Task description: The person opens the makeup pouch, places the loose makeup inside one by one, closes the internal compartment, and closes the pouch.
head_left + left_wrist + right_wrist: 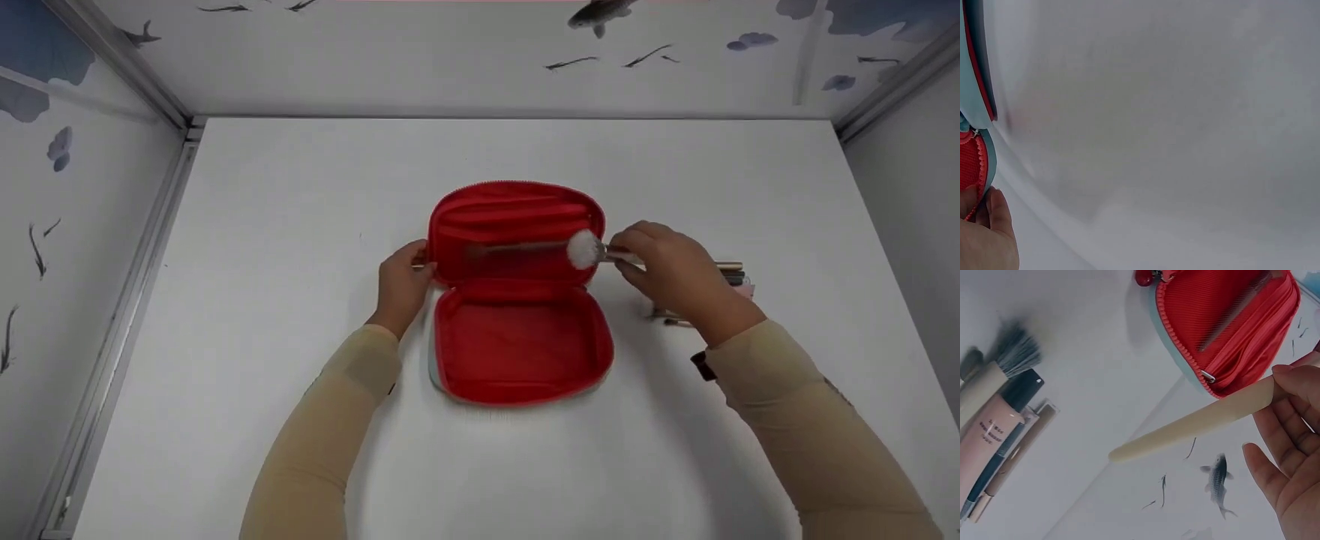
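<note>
A red-lined zip case [525, 341] with a pale blue outside lies unzipped on the table, its lid [517, 206] raised at the back. My left hand [401, 285] pinches the lid's left edge between thumb and fingers. Over the lid's right side, my right hand [675, 270] holds a makeup brush [583, 250], its fluffy white bristles pointing left. The brush's long cream handle [1196, 423] shows in the right wrist view. Against the lid's lining lies a slender brush-like item [525, 246], its left end blurred.
Right of the case, partly behind my right hand, is a group of cosmetics. It includes a pink tube [994, 433] with a dark cap, a cream-handled brush [982, 394] and slim pens [1013, 464]. White panels with fish prints [450, 67] enclose the white table [285, 225].
</note>
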Motion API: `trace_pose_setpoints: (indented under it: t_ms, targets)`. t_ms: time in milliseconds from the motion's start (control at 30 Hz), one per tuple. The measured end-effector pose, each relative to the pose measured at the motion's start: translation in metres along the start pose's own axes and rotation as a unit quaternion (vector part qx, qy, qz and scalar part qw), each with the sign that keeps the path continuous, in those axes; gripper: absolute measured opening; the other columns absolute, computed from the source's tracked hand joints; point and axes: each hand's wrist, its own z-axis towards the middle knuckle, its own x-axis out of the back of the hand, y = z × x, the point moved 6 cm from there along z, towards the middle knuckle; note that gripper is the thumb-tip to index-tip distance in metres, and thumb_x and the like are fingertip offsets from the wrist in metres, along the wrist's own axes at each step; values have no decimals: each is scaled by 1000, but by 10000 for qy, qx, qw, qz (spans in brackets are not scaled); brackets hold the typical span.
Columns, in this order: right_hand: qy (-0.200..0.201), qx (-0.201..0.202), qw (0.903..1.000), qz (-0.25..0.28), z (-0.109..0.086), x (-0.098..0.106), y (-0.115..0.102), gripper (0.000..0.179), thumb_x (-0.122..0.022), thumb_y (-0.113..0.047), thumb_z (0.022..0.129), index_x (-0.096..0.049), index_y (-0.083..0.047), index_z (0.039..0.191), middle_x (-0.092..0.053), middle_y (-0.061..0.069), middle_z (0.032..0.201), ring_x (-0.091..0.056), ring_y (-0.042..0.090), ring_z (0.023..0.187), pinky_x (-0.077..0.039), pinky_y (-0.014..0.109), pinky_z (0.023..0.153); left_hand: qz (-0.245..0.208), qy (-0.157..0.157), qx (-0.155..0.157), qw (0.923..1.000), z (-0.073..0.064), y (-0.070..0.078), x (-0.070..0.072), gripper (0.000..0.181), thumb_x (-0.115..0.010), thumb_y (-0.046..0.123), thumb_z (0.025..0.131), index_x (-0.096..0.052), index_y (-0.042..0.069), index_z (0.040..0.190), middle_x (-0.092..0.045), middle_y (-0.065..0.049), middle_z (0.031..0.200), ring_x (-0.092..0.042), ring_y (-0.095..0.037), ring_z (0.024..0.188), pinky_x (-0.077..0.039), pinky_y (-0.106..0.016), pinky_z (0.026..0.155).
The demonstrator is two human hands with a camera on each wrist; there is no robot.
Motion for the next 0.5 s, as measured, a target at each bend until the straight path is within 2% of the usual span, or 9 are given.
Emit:
trace_pose_setpoints:
  t_ms: [233, 500]
  targets:
    - [-52, 263, 9995, 139, 17, 8, -19, 25, -70, -1, 86, -64, -2, 109, -65, 12, 104, -61, 26, 95, -53, 44, 81, 58, 74, -121, 9999, 0, 1, 1, 31, -60, -3, 91, -61, -1, 122, -66, -15, 112, -62, -25, 106, -50, -32, 91]
    - [-245, 322, 9990, 162, 36, 12, -31, 27, -69, -6, 88, -63, -3, 114, -65, 11, 105, -61, 26, 97, -52, 44, 85, 41, 13, -62, 10000, 0, 2, 0, 31, -59, -2, 92, -62, 0, 123, -66, -13, 113, -61, -24, 107, -49, -31, 92]
